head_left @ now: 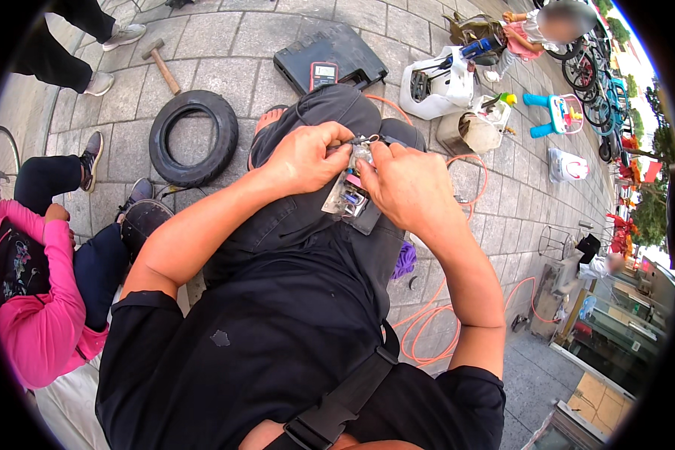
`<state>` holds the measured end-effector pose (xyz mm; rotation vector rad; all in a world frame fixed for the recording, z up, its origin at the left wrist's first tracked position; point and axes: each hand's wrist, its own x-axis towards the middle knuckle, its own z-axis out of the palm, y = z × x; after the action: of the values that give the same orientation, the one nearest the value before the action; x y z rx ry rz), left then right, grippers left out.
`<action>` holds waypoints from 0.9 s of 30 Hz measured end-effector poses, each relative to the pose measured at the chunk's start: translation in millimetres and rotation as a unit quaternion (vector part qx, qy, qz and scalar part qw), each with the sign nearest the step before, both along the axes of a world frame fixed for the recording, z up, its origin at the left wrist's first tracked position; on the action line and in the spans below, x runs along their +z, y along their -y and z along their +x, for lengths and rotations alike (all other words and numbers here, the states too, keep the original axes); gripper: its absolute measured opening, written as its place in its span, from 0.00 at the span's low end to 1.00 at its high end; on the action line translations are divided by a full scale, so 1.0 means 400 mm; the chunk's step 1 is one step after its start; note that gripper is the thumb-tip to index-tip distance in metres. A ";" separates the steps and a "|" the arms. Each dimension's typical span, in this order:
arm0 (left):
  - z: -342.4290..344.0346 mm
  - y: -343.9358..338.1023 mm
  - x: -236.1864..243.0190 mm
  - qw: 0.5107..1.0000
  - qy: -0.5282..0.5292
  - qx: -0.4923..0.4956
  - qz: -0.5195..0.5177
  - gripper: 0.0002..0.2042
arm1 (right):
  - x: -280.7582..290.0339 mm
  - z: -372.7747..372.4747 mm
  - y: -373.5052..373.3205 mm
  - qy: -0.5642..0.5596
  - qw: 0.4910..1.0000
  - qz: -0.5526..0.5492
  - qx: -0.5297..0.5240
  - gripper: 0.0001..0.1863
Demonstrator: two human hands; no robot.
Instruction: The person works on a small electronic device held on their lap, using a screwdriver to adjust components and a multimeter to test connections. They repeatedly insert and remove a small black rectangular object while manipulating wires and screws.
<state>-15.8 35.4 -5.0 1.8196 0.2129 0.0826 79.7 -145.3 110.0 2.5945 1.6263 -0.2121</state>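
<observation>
My left hand [311, 158] and my right hand [407, 184] both hold a small opened electronic device [350, 196] over my dark-trousered lap. It shows a grey casing, a clear or silvery part and pink and blue components. The left fingers are pinched at its upper left edge, beside a thin wire loop [370, 139]. The right thumb presses on its upper part, with the fingers curled behind. What exactly lies between the fingertips is partly hidden.
A tire [221, 139], mallet [165, 69], black case [300, 51] with red multimeter [323, 75], white containers [427, 97] and orange hose [431, 358] lie around me. A person in pink [37, 315] sits left. Others stand upper left and upper right, near bicycles [581, 75].
</observation>
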 end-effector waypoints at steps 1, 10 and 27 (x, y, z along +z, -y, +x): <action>-0.001 0.002 -0.001 1.000 0.010 0.002 0.014 0.13 | -0.001 -0.001 0.001 0.005 1.000 0.002 0.000 0.19; -0.007 0.017 -0.001 0.989 0.076 0.037 0.120 0.09 | -0.010 0.002 0.003 0.001 1.000 0.002 -0.021 0.18; -0.005 0.008 0.022 0.999 -0.003 0.035 -0.031 0.12 | 0.164 0.073 0.089 -0.017 0.984 0.071 -0.163 0.22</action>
<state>-17.8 32.2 4.0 1.7507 0.2808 0.1194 109.0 -181.1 175.7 2.9709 1.2587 -0.1650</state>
